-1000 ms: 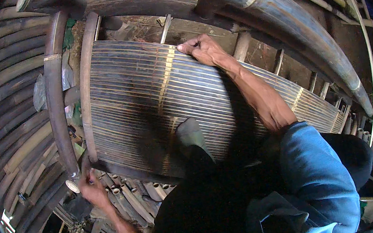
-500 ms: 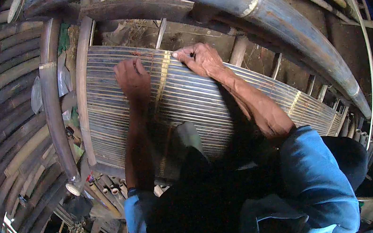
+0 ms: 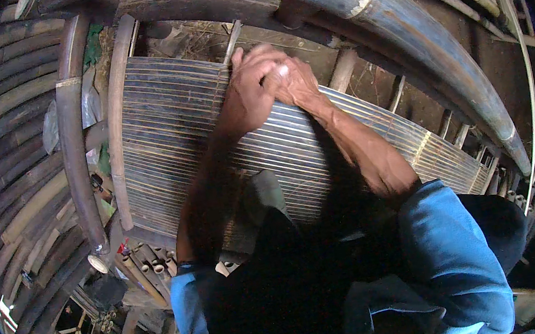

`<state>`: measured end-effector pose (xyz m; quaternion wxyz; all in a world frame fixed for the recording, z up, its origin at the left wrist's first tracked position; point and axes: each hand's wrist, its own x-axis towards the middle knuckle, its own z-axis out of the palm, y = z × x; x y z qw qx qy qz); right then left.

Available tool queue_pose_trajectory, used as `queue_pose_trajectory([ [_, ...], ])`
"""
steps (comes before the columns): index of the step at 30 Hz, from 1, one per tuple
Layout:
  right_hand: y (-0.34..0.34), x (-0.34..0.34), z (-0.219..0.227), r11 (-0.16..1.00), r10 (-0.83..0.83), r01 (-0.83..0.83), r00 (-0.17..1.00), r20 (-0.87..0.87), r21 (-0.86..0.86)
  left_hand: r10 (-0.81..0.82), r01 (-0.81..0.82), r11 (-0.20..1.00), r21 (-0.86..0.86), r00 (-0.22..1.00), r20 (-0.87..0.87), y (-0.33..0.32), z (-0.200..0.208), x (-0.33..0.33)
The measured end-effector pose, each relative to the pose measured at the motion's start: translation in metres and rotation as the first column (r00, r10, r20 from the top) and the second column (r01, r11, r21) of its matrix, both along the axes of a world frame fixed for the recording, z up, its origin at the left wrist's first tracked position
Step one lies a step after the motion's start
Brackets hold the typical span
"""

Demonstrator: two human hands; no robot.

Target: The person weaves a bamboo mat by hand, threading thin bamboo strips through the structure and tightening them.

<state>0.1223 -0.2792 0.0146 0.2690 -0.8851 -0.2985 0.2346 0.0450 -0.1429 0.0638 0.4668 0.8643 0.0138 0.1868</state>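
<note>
A panel of thin parallel slats (image 3: 167,133), dark and bound with cords, lies before me on a bamboo frame. My left hand (image 3: 249,98) is at the far edge of this panel, its fingers curled and partly blurred. Close against it, overlapping, is my right hand (image 3: 296,79), fingers bent in and the thumb nail pale. Whatever lies between the fingers is hidden or too thin to make out. Pale cross bindings (image 3: 423,145) run over the slats at the right part of the panel. My forearms shade the panel's near middle.
A thick bamboo pole (image 3: 426,28) arches across the far side. An upright bamboo post (image 3: 74,126) stands at left, with stacked bamboo lengths (image 3: 12,151) beyond it. Cut bamboo tubes (image 3: 152,268) lie at lower left. A thin pale strip (image 3: 531,96) hangs at right.
My left hand has moved right along the panel's far edge and now meets my right hand. The right hand has turned slightly and stayed near the same spot.
</note>
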Motion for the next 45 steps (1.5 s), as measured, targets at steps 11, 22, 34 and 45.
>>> queue_pose_trajectory([
  [11, 0.004, -0.001, 0.021, 0.999, -0.054, 0.055, 0.986, -0.159, -0.001, 0.285, -0.521, 0.273, -0.809, 0.847, -0.449, 0.118, 0.024, -0.064],
  [22, -0.102, 0.041, 0.076, 0.951, 0.309, -0.307, 0.949, -0.054, 0.041, 0.236, -0.561, 0.041, -0.827, 0.809, -0.538, 0.126, -0.017, -0.096],
  [34, -0.354, 0.07, 0.152, 0.72, 0.485, -0.436, 0.873, -0.057, -0.539, 0.478, -0.524, 0.604, 0.6, 0.841, 0.254, 0.018, 0.025, -0.057],
  [45, -0.416, 0.021, 0.044, 0.953, -0.287, 0.282, 0.957, 0.032, 0.109, -0.158, 0.165, 0.849, 0.503, 0.986, -0.055, -0.24, -0.009, 0.0],
])
